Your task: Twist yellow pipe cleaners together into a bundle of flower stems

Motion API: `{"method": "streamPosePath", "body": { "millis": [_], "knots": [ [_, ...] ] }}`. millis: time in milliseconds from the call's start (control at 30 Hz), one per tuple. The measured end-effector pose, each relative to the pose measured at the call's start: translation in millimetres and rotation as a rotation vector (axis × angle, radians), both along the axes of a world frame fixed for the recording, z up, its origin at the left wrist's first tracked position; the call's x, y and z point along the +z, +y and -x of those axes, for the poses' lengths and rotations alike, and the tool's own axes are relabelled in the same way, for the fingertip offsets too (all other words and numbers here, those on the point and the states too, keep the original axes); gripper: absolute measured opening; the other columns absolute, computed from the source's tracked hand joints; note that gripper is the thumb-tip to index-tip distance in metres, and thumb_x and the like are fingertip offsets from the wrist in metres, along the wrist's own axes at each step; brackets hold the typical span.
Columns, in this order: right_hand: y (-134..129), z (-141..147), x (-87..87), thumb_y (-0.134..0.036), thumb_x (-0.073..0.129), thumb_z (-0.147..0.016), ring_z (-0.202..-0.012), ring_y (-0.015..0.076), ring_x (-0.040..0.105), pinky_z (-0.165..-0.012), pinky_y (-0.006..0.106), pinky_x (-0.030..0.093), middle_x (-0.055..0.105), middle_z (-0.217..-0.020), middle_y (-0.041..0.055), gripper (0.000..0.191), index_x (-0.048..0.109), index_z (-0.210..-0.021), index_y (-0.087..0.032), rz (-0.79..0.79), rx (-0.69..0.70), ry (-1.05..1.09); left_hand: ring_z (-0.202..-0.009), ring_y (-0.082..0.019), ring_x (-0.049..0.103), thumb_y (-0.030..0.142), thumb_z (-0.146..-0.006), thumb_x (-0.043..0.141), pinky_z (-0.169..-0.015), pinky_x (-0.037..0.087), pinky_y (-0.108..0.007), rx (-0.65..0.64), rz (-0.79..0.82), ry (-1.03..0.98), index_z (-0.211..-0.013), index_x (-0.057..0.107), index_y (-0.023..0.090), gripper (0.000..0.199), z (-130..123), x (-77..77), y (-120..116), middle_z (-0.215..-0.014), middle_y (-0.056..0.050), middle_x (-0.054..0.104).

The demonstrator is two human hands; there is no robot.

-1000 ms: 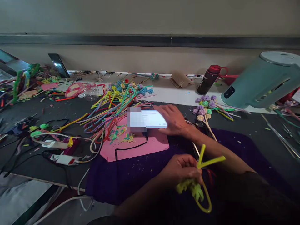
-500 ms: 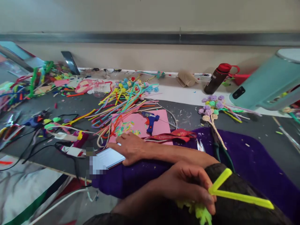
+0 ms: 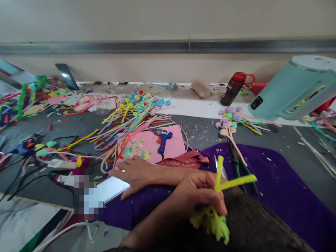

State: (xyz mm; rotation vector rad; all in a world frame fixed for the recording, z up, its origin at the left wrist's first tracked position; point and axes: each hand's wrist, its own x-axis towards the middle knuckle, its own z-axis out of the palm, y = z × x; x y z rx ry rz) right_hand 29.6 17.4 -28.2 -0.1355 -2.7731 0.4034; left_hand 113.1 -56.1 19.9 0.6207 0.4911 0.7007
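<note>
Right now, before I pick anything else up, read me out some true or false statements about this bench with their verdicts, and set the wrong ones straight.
1. The left hand holds a yellow fuzzy stem. True.
2. The blue glue gun lies on the pink sheet. True.
3. The right hand is gripping the glue gun. False: it is at the lit phone.
4. The red-lidded bottle is to the right of the teal jug in the picture. False: it is to the left.
5. The red ribbon has lettering on it. True.
</note>
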Motion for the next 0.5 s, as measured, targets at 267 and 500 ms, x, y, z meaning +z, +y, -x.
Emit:
{"method": "streamPosePath", "body": {
  "millis": [267,500],
  "knots": [
    [75.0,-123.3,28.0,-0.023,0.055,-0.08,-0.1,0.0223,0.053,-0.086,0.038,0.041,0.062,-0.105,0.0106,0.032,0.058,-0.11,-0.016,0.155,-0.246,0.207,-0.051,-0.012,0.057,0.024,-0.07,0.065,-0.053,0.044,-0.022,0.402,-0.056,0.126,-0.065,0.06,0.014,0.012,14.8,14.9,30.3,-0.053,-0.002,0.063],
    [64.5,-252.9,25.1,-0.021,0.063,-0.07,-0.058,0.0104,0.056,-0.054,0.023,0.042,0.065,-0.076,0.0019,0.024,0.065,-0.093,-0.016,1.259,-0.602,0.55,-0.048,-0.009,0.056,0.027,-0.073,0.063,-0.048,0.04,-0.019,0.435,-0.038,0.371,-0.066,0.058,0.015,0.015,-1.6,-5.1,51.6,-0.058,-0.002,0.064]
  ]
}}
